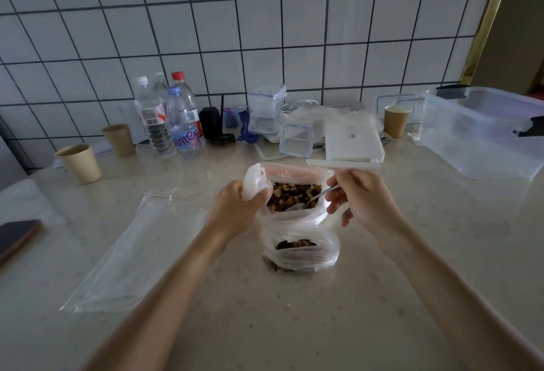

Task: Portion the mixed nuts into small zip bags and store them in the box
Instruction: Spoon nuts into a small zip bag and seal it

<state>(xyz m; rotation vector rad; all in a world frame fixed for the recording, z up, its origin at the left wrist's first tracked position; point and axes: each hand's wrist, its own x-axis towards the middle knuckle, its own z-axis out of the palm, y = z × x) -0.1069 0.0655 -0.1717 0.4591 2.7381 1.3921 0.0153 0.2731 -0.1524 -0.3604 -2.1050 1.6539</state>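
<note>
the nuts, brown and tan, fill an open bag with a pink zip strip, near the middle of the worktop. the left hand grips the bag's bunched left rim, fingers curled. the right hand pinches a spoon whose bowl lies on the nuts. just nearer sits a small bag holding some nuts. a flat zip bag lies to the left; a clear box stands at the far right corner.

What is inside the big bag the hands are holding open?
Mixed nuts fill the big bag, and a spoon, held by the right hand, dips into them. The left hand grips the bag's edge. How deep the nuts go is hidden.
</note>
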